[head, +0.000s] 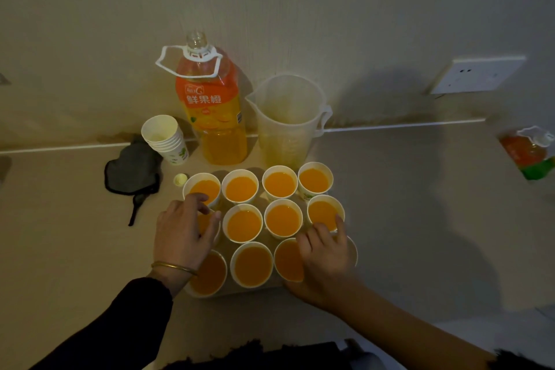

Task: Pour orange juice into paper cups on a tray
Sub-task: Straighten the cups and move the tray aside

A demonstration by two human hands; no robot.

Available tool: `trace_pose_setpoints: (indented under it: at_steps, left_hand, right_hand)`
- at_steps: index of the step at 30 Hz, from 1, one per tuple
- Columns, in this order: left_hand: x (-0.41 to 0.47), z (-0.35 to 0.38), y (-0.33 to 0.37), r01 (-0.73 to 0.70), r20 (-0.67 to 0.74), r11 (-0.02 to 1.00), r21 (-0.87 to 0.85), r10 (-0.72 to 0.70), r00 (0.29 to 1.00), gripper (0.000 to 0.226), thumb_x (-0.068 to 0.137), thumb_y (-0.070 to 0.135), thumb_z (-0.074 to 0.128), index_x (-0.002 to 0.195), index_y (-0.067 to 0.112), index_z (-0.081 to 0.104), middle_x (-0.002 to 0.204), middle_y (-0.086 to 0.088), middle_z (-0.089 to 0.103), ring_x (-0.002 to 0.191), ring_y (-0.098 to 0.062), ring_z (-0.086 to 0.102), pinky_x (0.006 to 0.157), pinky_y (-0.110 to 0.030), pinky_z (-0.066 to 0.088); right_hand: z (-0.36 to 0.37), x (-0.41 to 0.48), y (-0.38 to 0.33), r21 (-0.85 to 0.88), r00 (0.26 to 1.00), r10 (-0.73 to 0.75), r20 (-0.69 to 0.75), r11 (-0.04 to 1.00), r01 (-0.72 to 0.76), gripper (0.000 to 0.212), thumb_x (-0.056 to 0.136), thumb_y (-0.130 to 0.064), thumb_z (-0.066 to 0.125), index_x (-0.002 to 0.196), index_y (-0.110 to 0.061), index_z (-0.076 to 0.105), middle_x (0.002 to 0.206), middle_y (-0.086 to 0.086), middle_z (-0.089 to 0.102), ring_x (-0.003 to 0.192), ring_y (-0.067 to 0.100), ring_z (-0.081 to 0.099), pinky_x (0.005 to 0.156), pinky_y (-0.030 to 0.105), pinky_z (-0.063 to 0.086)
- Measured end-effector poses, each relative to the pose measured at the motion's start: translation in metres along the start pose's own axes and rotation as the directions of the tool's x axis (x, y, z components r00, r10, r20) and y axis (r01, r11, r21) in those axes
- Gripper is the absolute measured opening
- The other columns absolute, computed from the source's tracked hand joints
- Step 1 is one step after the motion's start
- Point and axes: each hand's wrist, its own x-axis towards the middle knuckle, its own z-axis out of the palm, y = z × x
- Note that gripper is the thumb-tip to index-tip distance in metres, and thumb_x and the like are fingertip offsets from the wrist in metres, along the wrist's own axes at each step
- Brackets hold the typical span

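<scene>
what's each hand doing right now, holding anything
Left hand: open, fingers spread over the left-side filled cups, gripping nothing.
Right hand: open, fingertips resting on cup rims, holding nothing.

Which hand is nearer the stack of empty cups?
Left. The left hand rests on the tray's left-side cups, just below the stack of empty cups; the right hand is over the tray's right side.
</scene>
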Motion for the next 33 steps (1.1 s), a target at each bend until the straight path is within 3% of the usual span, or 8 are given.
trace_pose_setpoints:
  at_steps: [4,7,11,13,17,20,24,33]
  left_hand:
    - [0.0,0.001,-0.001,-0.025,0.009,1.0,0.017,0.024,1.0,0.047,0.085,0.049,0.041,0.105,0.009,0.057,0.084,0.0,0.063,0.077,-0.025,0.056,0.069,-0.039,0.043]
    - [0.002,0.003,-0.003,-0.028,0.006,0.999,0.026,0.028,1.0,0.052,0.083,0.052,0.035,0.105,0.01,0.056,0.084,0.0,0.064,0.077,-0.025,0.057,0.068,-0.039,0.044]
    - [0.008,0.005,-0.004,-0.028,0.01,1.0,0.004,0.028,1.0,0.054,0.082,0.054,0.034,0.105,0.01,0.055,0.086,-0.001,0.064,0.078,-0.026,0.057,0.069,-0.04,0.046]
    - [0.01,0.007,-0.005,-0.031,0.01,1.0,-0.004,0.031,0.999,0.054,0.082,0.055,0.034,0.105,0.01,0.055,0.086,-0.001,0.065,0.079,-0.027,0.058,0.069,-0.041,0.046]
    - [0.014,0.011,-0.001,-0.051,0.014,0.998,-0.023,0.051,0.999,0.053,0.083,0.054,0.035,0.105,0.01,0.054,0.085,-0.001,0.065,0.079,-0.028,0.058,0.069,-0.041,0.046]
    - [0.015,0.013,0.001,-0.06,0.015,0.998,-0.02,0.06,0.998,0.053,0.083,0.054,0.036,0.106,0.01,0.054,0.085,-0.001,0.065,0.079,-0.028,0.058,0.07,-0.041,0.045]
    - [0.016,0.014,0.004,-0.056,0.02,0.998,-0.013,0.056,0.998,0.05,0.083,0.052,0.039,0.106,0.01,0.055,0.085,-0.001,0.065,0.08,-0.028,0.058,0.071,-0.041,0.044]
    - [0.015,0.012,-0.002,-0.052,0.026,0.999,-0.005,0.052,0.998,0.052,0.083,0.054,0.036,0.107,0.011,0.053,0.085,0.0,0.065,0.079,-0.027,0.058,0.069,-0.041,0.047]
  right_hand:
    - [0.0,-0.001,0.001,0.0,1.0,-0.001,0.006,1.0,0.001,0.076,0.047,-0.076,0.067,0.093,-0.015,0.066,0.091,0.005,0.065,0.093,0.025,0.063,0.097,0.064,0.037]
    - [-0.006,-0.003,0.004,0.028,1.0,0.003,-0.005,1.0,-0.003,0.087,0.05,-0.083,0.059,0.102,-0.014,0.066,0.096,0.005,0.066,0.095,0.026,0.063,0.093,0.059,0.045]
    - [-0.023,-0.004,0.021,0.146,0.984,0.171,-0.056,0.976,-0.162,0.067,0.07,-0.071,0.045,0.102,-0.015,0.064,0.099,0.004,0.063,0.09,0.023,0.06,0.079,0.041,0.049]
    - [-0.029,-0.003,0.034,0.189,0.956,0.294,0.022,0.937,-0.293,0.066,0.069,-0.066,0.044,0.106,-0.013,0.061,0.102,0.005,0.061,0.092,0.024,0.06,0.075,0.038,0.048]
    - [-0.033,-0.006,0.055,0.2,0.87,0.415,0.266,0.859,-0.471,0.084,0.067,-0.068,0.037,0.133,-0.017,0.04,0.132,0.001,0.044,0.121,0.02,0.042,0.095,0.034,0.037]
    - [-0.031,-0.011,0.057,0.218,0.838,0.399,0.373,0.84,-0.497,0.093,0.071,-0.074,0.052,0.141,-0.016,0.03,0.141,0.003,0.037,0.126,0.019,0.039,0.099,0.033,0.038]
    - [-0.026,-0.017,0.055,0.267,0.813,0.347,0.467,0.821,-0.504,0.099,0.07,-0.066,0.067,0.144,-0.015,0.024,0.145,0.004,0.034,0.128,0.02,0.04,0.099,0.034,0.041]
    - [-0.018,-0.018,0.051,0.334,0.82,0.269,0.505,0.815,-0.473,0.084,0.072,-0.047,0.074,0.138,-0.02,0.03,0.133,0.003,0.046,0.111,0.018,0.054,0.09,0.033,0.048]
